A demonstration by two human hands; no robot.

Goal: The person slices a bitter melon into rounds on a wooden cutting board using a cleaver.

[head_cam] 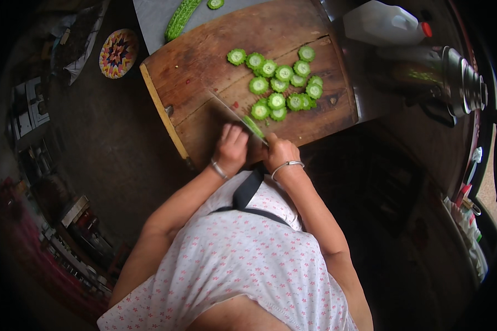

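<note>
My right hand (282, 151) grips the handle end of a kitchen knife (227, 106), whose blade slants up and left over a wooden cutting board (199, 62). Close against the blade's left side is my left hand (233, 145), fingers curled; whatever is under them is hidden. A green piece of bitter melon (253, 126) shows along the right side of the blade. Farther right on the board lie several round bitter melon slices (276, 100) with scalloped green rims and pale centres, some overlapping. Small red bits (235, 105) lie near the blade.
Beyond the board, a bitter melon (182, 18) and a single slice (215, 3) rest on a grey surface (149, 25). At right are a translucent jug (383, 24) with a red cap and a shiny metal vessel (451, 82). A patterned round stool or mat (118, 53) is at left.
</note>
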